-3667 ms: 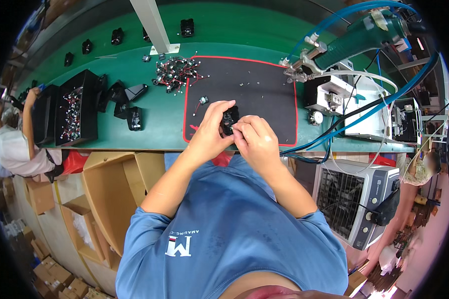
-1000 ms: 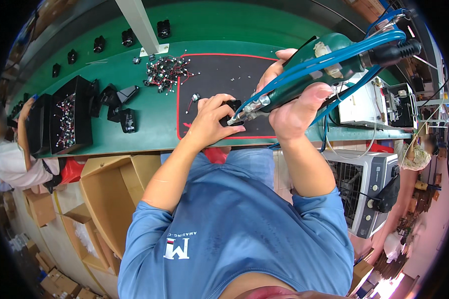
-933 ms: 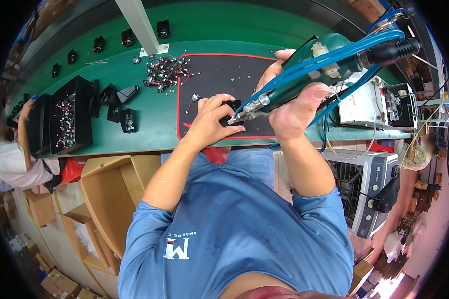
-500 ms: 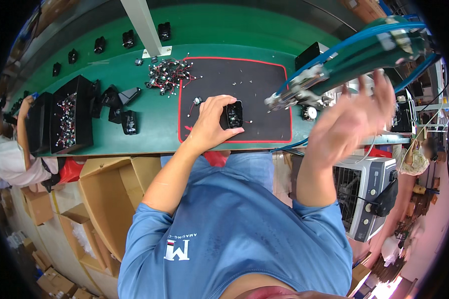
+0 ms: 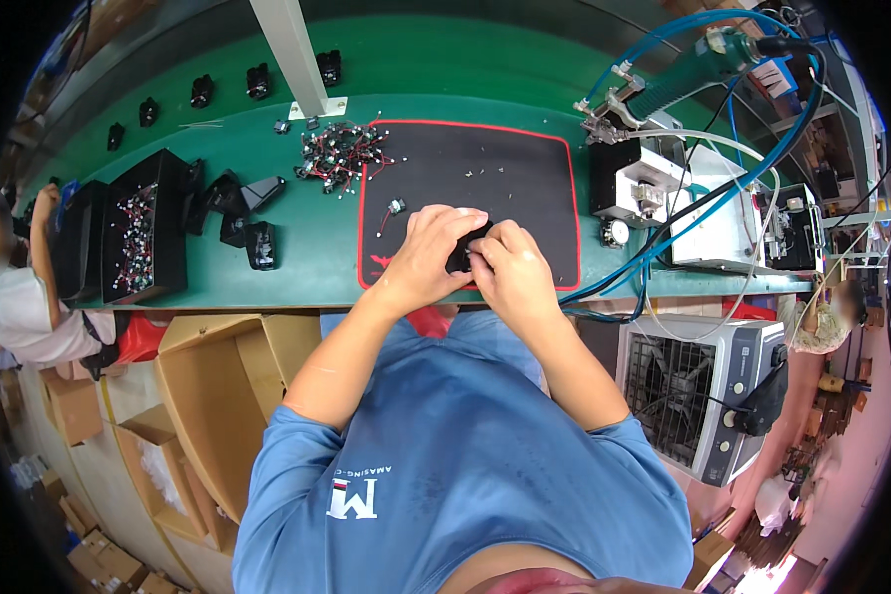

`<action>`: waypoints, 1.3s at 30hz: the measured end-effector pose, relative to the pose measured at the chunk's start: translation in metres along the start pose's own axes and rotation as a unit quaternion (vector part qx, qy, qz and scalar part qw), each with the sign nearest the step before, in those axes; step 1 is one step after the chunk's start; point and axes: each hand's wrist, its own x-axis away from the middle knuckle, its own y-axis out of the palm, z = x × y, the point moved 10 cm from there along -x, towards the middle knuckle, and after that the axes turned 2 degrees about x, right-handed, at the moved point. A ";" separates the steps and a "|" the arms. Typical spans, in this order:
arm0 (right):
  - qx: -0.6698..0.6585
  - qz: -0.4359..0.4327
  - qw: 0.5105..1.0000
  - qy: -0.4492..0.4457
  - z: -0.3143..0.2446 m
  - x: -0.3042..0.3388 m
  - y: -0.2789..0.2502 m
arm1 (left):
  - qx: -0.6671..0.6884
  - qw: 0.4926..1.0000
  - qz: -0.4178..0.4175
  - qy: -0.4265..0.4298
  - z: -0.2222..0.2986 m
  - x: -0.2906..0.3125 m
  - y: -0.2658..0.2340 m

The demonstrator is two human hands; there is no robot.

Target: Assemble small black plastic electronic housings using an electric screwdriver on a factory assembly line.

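At the near part of the dark mat [image 5: 525, 213], my left hand [image 5: 426, 249] is closed around a small black plastic housing [image 5: 458, 259]. My right hand [image 5: 517, 272] bends over the same housing from the right, thumb and fingertips pinched at its inside. Whatever lies between those fingertips is hidden. Just left of my left hand, a small part with a thin wire [image 5: 396, 207] rests on the mat. Several tiny light bits [image 5: 483, 172] are scattered toward its far side. A green hand-held power screwdriver [image 5: 688, 77] hangs at the upper right, apart from both hands.
A heap of wired parts [image 5: 342, 153] lies by the mat's far left corner. Further left are black housings [image 5: 260, 246] and a black bin [image 5: 173, 238] holding more wired parts. Blue hoses [image 5: 703, 203] and a white machine [image 5: 629, 183] stand right. A co-worker [image 5: 30, 287] sits far left.
The screwdriver has swung away up and right, out of my right hand's reach. My right hand has come down and left to the housing, which my left hand still holds.
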 end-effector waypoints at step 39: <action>-0.539 0.061 0.785 0.300 0.058 0.046 0.011 | 0.042 0.995 0.046 -0.082 0.000 0.002 -0.016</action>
